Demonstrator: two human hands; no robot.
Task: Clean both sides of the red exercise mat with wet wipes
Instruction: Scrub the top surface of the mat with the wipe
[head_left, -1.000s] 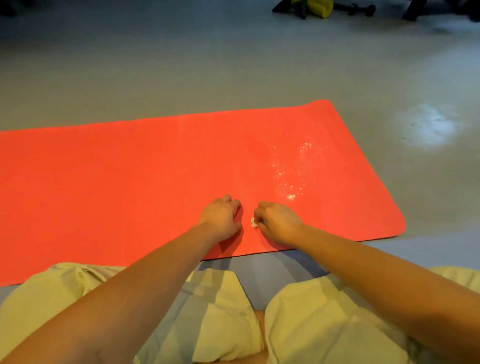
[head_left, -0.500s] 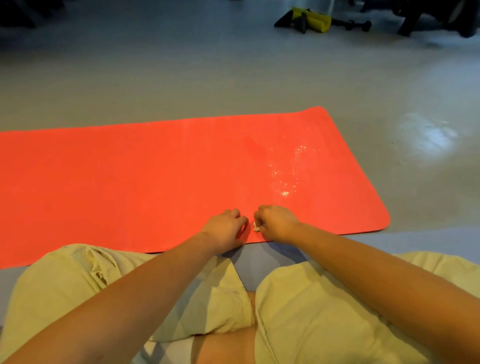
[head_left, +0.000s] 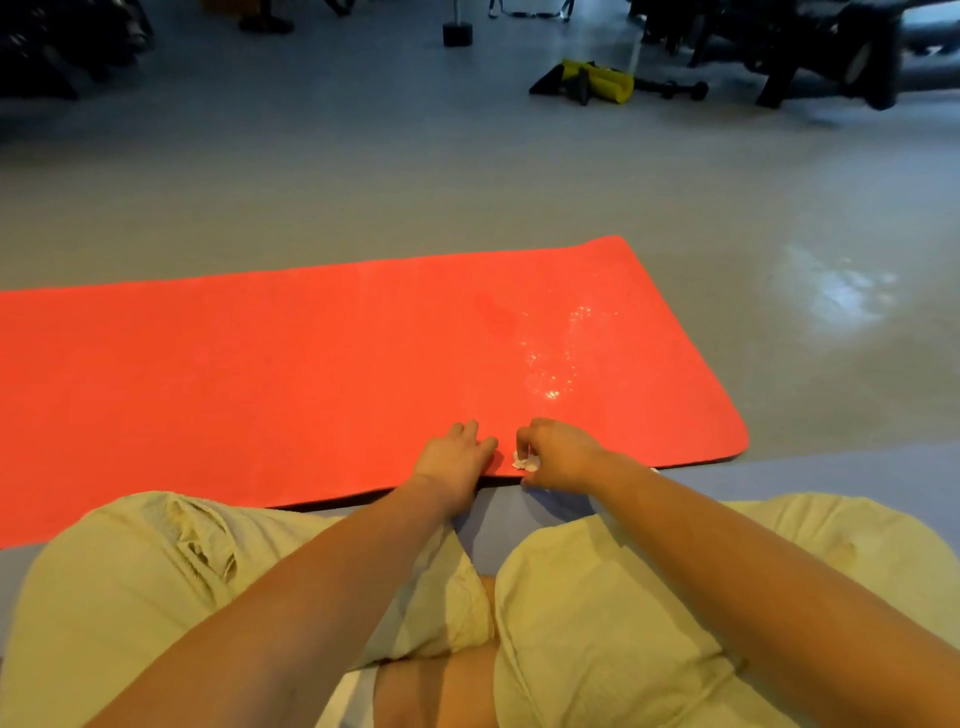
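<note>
The red exercise mat lies flat on the grey floor, with a wet glistening patch near its right end. My left hand rests on the mat's near edge with its fingers laid forward on the surface; its palm side is hidden. Just to the right, my right hand has curled fingers that pinch a small crumpled white wet wipe against the same near edge. The two hands are a few centimetres apart.
My legs in pale green shorts are bent in front of the mat on a blue-grey floor pad. Far behind lie a yellow and black item, a dumbbell, a weight and dark gym machines.
Both hands slid back along the mat to its near edge. My left hand's fingers went from curled to laid forward. The camera view lifted and shows more of the room.
</note>
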